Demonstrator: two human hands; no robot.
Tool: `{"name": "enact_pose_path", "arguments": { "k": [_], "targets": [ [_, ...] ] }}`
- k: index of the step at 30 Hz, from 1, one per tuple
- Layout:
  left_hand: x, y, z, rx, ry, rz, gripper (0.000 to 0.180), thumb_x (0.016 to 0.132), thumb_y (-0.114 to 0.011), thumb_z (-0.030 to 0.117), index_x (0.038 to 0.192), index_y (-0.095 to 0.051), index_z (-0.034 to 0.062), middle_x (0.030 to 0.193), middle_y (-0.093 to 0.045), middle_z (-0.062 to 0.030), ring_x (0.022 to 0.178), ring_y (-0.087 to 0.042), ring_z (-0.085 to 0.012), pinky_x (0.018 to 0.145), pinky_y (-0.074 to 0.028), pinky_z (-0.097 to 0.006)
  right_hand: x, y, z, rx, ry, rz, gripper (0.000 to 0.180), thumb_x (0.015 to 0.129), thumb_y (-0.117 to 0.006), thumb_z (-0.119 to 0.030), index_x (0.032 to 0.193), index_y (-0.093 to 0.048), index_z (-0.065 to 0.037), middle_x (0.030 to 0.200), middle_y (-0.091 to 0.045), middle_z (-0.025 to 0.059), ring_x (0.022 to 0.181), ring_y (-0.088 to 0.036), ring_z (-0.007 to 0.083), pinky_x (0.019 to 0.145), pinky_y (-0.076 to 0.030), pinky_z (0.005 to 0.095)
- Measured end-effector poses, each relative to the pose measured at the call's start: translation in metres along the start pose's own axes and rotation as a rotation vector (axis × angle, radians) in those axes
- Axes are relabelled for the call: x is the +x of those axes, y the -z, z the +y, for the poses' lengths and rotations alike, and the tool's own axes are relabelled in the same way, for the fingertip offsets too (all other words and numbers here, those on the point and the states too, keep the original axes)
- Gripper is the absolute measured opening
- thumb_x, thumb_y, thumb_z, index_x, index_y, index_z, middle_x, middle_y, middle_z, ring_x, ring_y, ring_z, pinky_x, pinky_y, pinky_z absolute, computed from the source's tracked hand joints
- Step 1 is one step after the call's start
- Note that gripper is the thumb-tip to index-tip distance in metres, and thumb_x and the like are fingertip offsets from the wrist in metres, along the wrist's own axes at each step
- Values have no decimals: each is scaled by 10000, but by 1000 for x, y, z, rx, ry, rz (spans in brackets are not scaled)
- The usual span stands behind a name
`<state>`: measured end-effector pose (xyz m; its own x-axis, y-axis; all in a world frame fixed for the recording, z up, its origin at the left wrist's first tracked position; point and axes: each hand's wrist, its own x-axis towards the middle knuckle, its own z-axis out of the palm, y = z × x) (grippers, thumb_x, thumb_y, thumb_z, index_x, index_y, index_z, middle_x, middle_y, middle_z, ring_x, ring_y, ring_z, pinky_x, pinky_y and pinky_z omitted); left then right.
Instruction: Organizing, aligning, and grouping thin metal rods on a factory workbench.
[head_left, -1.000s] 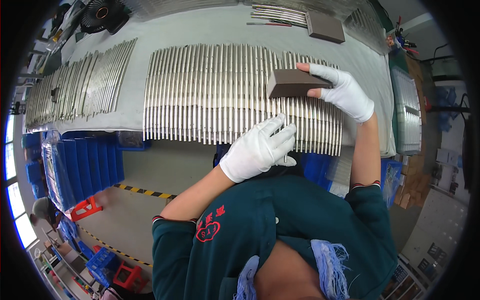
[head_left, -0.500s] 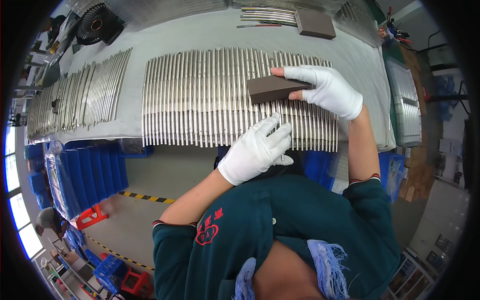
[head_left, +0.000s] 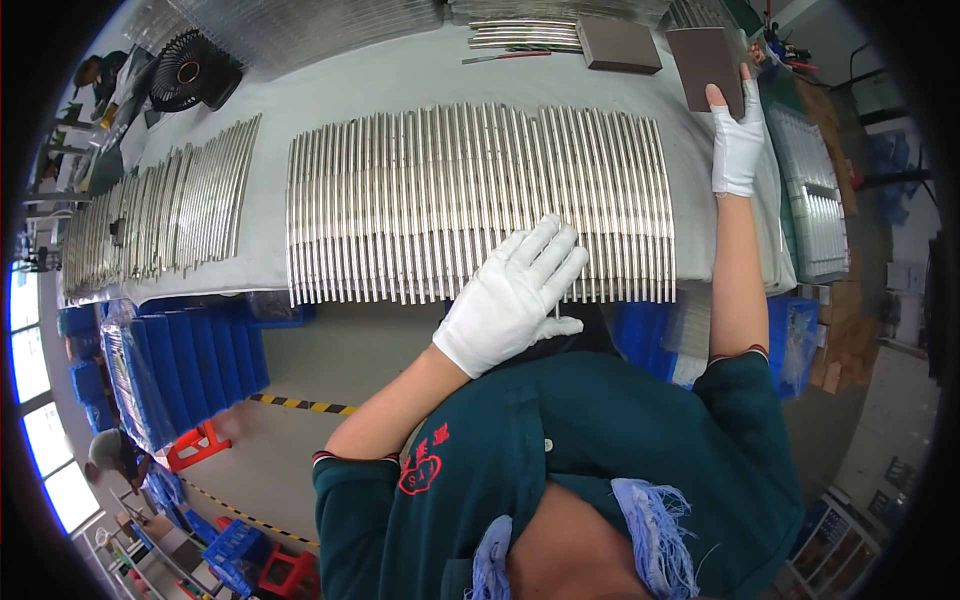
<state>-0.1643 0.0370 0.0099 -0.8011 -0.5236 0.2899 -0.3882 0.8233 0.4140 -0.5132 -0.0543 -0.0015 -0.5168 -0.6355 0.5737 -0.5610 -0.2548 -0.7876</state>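
A wide row of shiny metal rods (head_left: 400, 190) lies side by side on the table, near ends over its front edge. My left hand (head_left: 515, 290), in a white glove, rests palm down across the near ends right of the row's middle. Its fingers are stretched out and close together; the rods under the palm are hidden. My right arm reaches to the far right, where my right hand (head_left: 738, 145), in a white glove with thumb and a fingertip bare, grips a brown rectangular block (head_left: 703, 65) by its near end.
Another group of metal rods (head_left: 175, 200) lies to the left, below a black fan (head_left: 190, 72). At the back, a second brown block (head_left: 618, 46) sits beside several thin rods (head_left: 520, 35). A clear plastic tray (head_left: 810, 200) stands right; blue crates (head_left: 190, 350) are below the table.
My right hand has carried the brown block off the rods to the far right and turned it. My left hand has stayed nearly in place, its fingers now flatter and closer together.
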Motion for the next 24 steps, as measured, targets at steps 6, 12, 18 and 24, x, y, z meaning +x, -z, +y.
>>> {"name": "enact_pose_path", "arguments": {
  "k": [6,12,18,24],
  "targets": [
    [3,7,1,51,-24,-67,713,689,-811,332,1281,-558,27,1328,-548,-151,1296,-487,-326,1089,-385,-449,1,5,5,-82,79,23,626,856,-784,-244,1403,-536,-67,1386,-575,119,1254,-541,205,1073,-388,311],
    [-13,3,-10,265,40,67,690,628,-792,155,1276,-573,66,1293,-577,-97,1250,-535,-290,1075,-402,-449,-15,-6,-41,24,-16,-173,635,890,-752,-202,1450,-481,-77,1365,-571,90,1209,-546,151,1043,-415,279],
    [-17,4,-10,210,20,94,605,643,-759,123,1226,-606,71,1248,-609,-88,1192,-575,-289,1054,-427,-441,-54,-19,-83,-17,-45,-720,614,862,-761,-196,1427,-522,-169,1323,-630,56,1180,-592,163,1014,-448,291],
    [-23,0,-16,13,-52,153,558,664,-779,231,1166,-617,50,1198,-623,-133,1097,-621,-335,969,-503,-450,-51,-18,-99,170,-194,-885,505,874,-725,-126,1361,-596,-158,1338,-624,56,1184,-599,164,1026,-460,311]
  ]
}}
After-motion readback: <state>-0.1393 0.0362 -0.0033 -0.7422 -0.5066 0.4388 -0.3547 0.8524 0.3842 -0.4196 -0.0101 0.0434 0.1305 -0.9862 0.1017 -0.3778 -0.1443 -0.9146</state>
